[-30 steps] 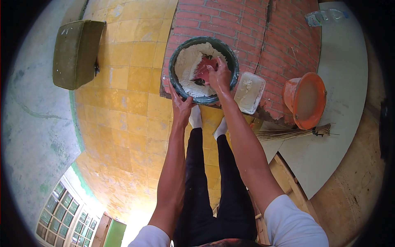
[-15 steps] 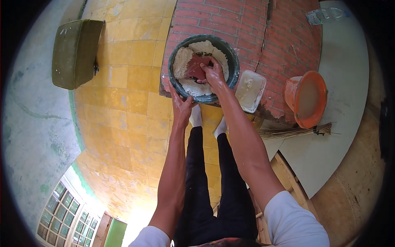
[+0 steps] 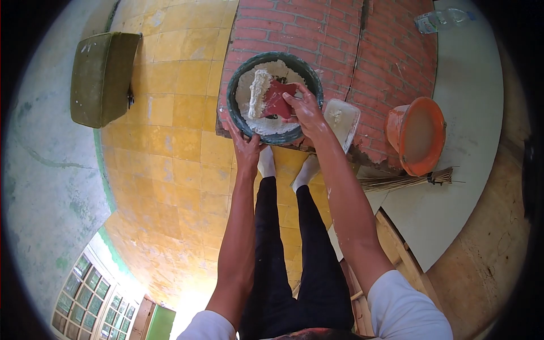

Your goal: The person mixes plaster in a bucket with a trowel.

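A dark green round basin [image 3: 232, 96] holds white, lumpy powder or paste [image 3: 290, 70]. My right hand [image 3: 305, 107] pinches a red flat scraper [image 3: 277, 100] inside the basin, and a thick white strip clings to the scraper's left edge. At the basin's lower left rim, my left hand [image 3: 247, 146] grips the wall with its fingers outside. Just right of the basin stands a white rectangular tub [image 3: 347, 116] with pale residue in it.
The basin stands on a red brick-patterned surface [image 3: 391, 68]. To the right are an orange bucket [image 3: 419, 136] with cloudy liquid, a bundle of thin sticks [image 3: 396, 182] and a clear plastic bottle [image 3: 445, 20]. A green padded stool [image 3: 102, 79] stands at the upper left.
My right hand has raised the scraper and turned it, and the white material now shows as a strip along its edge. My left hand still holds the rim; the whole view has shifted slightly.
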`<action>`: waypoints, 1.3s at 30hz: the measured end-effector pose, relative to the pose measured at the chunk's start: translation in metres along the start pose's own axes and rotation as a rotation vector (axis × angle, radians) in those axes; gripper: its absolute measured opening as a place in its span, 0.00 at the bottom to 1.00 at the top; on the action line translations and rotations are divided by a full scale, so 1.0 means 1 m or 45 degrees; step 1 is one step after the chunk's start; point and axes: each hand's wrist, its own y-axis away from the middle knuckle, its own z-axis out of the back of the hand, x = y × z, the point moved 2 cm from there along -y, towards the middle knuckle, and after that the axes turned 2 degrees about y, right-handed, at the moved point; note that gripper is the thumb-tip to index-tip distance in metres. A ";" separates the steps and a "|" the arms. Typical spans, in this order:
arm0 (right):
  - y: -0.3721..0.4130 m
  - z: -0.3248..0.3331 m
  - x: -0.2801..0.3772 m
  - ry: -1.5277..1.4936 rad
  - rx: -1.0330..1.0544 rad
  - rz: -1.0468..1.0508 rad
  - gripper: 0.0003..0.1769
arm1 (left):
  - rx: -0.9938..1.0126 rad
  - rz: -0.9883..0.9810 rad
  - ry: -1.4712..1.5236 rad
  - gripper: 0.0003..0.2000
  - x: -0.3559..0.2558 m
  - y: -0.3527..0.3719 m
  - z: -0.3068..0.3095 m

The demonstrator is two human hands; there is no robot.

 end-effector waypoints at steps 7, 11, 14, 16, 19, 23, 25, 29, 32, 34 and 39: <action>0.056 0.051 0.018 -0.021 -0.020 0.093 0.21 | -0.114 0.088 0.068 0.46 0.037 0.017 -0.004; 0.091 0.091 0.017 0.041 -0.131 0.044 0.23 | -0.081 0.185 0.074 0.44 0.053 0.037 -0.012; 0.109 0.128 0.006 0.054 -0.242 0.050 0.24 | -0.030 0.253 0.052 0.44 0.058 0.050 -0.017; 0.121 0.153 -0.002 0.045 -0.301 0.057 0.24 | -0.002 0.277 0.018 0.44 0.061 0.053 -0.016; 0.135 0.174 -0.005 0.047 -0.376 0.049 0.25 | 0.013 0.284 -0.036 0.45 0.061 0.053 -0.015; 0.141 0.182 -0.008 0.123 -0.570 0.021 0.22 | -0.004 0.275 -0.042 0.44 0.071 0.047 -0.015; 0.139 0.182 -0.008 0.163 -0.640 0.025 0.21 | -0.028 0.256 -0.116 0.41 0.074 0.044 -0.015; 0.137 0.182 -0.011 0.481 -0.800 0.092 0.20 | -0.036 0.257 -0.173 0.40 0.072 0.045 -0.020; 0.146 0.171 0.001 0.699 -0.872 0.157 0.21 | -0.050 0.267 -0.165 0.40 0.071 0.048 -0.022; 0.146 0.170 0.000 0.780 -0.888 0.176 0.22 | -0.059 0.259 -0.146 0.41 0.070 0.048 -0.022; 0.142 0.168 -0.007 1.155 -0.959 0.412 0.21 | -0.077 0.251 -0.149 0.42 0.069 0.049 -0.026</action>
